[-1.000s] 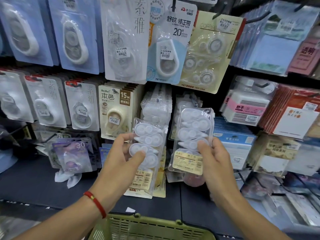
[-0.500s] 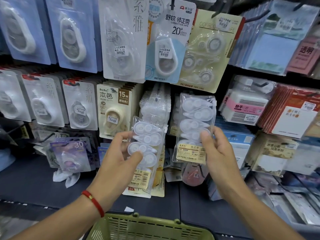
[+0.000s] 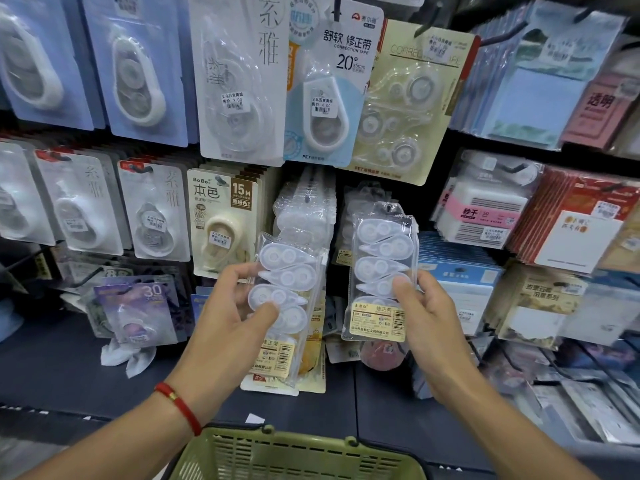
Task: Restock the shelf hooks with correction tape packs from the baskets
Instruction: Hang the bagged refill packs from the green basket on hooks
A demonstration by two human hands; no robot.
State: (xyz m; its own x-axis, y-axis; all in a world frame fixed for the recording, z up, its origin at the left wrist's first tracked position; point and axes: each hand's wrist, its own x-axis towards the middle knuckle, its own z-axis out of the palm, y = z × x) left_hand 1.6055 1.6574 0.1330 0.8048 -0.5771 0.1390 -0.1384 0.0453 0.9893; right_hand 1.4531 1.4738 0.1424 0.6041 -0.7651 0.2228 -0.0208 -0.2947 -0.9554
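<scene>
My left hand [image 3: 230,317] grips a clear pack of several white correction tapes [image 3: 289,292], held upright in front of the shelf. My right hand [image 3: 429,315] pinches a second identical pack [image 3: 381,258] by its lower right side, its hang hole near the top at the level of the hanging packs. Behind both, more of the same clear packs hang on a hook [image 3: 304,209] and a thinner row [image 3: 363,202] hangs to its right. A green basket [image 3: 298,455] sits below my hands at the bottom edge.
Carded correction tapes [image 3: 221,220] fill the hooks left and above. Sticky notes and paper pads [image 3: 485,209] hang at right. A dark shelf ledge [image 3: 69,375] runs below, with loose packs lying on it at right.
My right hand has lifted its pack upward and slightly closer to the hook row. My left hand and its pack have stayed almost in place.
</scene>
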